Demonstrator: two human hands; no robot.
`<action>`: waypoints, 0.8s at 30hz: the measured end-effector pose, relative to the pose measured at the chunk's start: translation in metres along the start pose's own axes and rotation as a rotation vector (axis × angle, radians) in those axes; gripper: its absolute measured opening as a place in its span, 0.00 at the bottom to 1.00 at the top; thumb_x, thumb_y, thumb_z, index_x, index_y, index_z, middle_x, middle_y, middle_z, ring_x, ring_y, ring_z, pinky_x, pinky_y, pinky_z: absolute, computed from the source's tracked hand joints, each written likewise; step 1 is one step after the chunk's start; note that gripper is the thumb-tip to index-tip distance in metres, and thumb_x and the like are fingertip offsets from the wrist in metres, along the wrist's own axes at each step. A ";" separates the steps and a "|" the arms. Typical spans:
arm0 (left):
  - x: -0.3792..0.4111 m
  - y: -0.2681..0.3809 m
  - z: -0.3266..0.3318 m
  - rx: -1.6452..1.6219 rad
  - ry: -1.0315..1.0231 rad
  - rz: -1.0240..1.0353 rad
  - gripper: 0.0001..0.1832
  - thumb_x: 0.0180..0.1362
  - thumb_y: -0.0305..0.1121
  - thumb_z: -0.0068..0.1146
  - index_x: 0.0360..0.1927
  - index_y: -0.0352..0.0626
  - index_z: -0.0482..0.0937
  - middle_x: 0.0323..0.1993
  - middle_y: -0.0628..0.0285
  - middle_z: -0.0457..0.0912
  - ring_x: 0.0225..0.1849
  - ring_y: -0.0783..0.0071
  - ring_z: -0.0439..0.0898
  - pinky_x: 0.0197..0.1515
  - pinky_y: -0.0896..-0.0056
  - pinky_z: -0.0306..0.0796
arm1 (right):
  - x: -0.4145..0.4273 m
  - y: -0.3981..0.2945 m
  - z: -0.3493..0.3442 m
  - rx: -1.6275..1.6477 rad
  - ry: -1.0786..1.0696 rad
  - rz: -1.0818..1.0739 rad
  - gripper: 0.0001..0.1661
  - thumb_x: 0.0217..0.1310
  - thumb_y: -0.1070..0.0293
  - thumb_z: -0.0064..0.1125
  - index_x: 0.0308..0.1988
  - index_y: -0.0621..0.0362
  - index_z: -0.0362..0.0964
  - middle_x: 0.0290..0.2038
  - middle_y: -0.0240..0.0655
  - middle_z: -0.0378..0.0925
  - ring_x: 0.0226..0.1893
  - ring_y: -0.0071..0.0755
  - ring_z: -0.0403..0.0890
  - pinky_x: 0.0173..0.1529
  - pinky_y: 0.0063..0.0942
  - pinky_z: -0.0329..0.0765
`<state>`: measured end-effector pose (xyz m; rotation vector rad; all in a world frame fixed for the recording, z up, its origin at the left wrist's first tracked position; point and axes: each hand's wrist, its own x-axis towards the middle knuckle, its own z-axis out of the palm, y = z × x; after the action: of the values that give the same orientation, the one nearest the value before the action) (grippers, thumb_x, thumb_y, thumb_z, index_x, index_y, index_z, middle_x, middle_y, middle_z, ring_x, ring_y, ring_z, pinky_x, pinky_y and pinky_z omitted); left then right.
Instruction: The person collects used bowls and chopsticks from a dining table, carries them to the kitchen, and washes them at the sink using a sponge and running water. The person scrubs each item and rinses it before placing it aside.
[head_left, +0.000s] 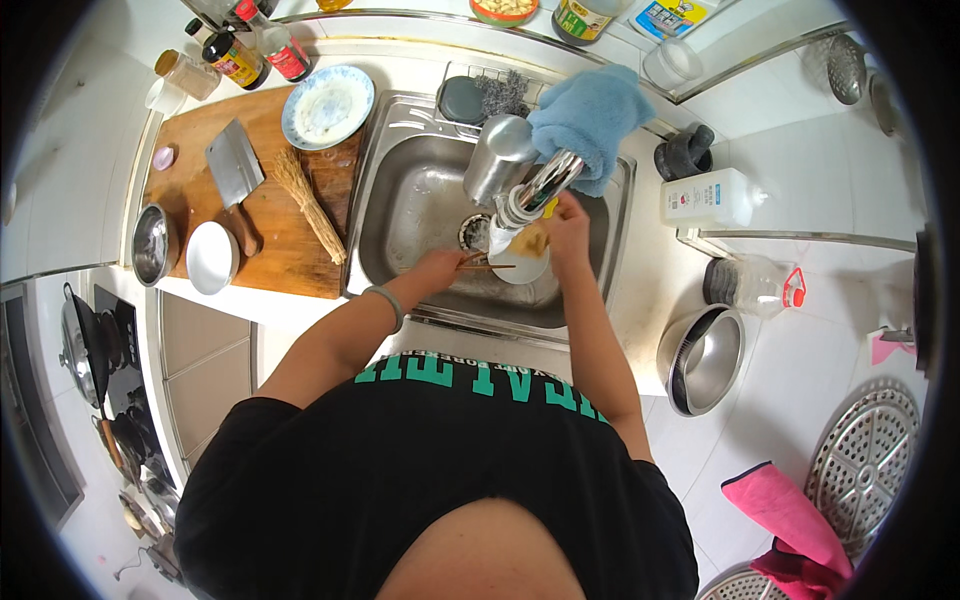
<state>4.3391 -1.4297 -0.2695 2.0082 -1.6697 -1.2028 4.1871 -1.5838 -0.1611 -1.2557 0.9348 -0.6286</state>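
Note:
Inside the stainless-steel sink (405, 202), my left hand (440, 271) grips wooden chopsticks (491, 267) that point to the right. My right hand (571, 229) holds the right rim of a white bowl (523, 272), partly hidden under the faucet (551, 180). A yellow-brown patch (531, 240) shows in the bowl; whether it is food or a sponge is unclear. Beside my right fingertips is a small bright yellow piece (550, 208), mostly covered. The drain (475, 232) lies just left of the faucet's white nozzle (501, 238).
Left of the sink, a wooden cutting board (292, 255) bears a cleaver (234, 165), a straw brush (307, 202), a patterned plate (328, 107) and a white bowl (212, 258). A blue towel (592, 112) wraps the faucet; a metal cylinder (501, 157) stands beside it. Steel basins (709, 360) sit right.

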 end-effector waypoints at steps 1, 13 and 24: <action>0.000 0.001 0.002 -0.060 0.041 -0.014 0.10 0.53 0.34 0.52 0.38 0.44 0.75 0.36 0.50 0.77 0.39 0.51 0.75 0.40 0.57 0.68 | 0.007 -0.005 -0.005 -0.005 0.041 -0.034 0.11 0.49 0.72 0.57 0.37 0.60 0.73 0.36 0.34 0.76 0.33 0.23 0.75 0.39 0.23 0.72; -0.006 -0.017 0.013 -0.612 0.358 -0.026 0.13 0.54 0.28 0.49 0.44 0.44 0.74 0.35 0.51 0.77 0.40 0.55 0.76 0.40 0.64 0.68 | -0.013 0.058 0.007 0.851 -0.177 0.429 0.27 0.57 0.61 0.47 0.57 0.46 0.56 0.45 0.26 0.70 0.47 0.33 0.70 0.55 0.37 0.62; 0.011 -0.028 0.022 -0.614 0.458 0.233 0.16 0.53 0.27 0.48 0.47 0.41 0.70 0.38 0.47 0.76 0.41 0.49 0.74 0.43 0.60 0.67 | -0.019 0.071 0.054 -0.176 -0.525 -0.089 0.26 0.48 0.60 0.60 0.49 0.52 0.67 0.42 0.32 0.74 0.40 0.34 0.75 0.43 0.27 0.71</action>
<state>4.3416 -1.4251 -0.3065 1.5082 -1.0988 -0.9284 4.2171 -1.5245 -0.2236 -1.5285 0.5042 -0.2613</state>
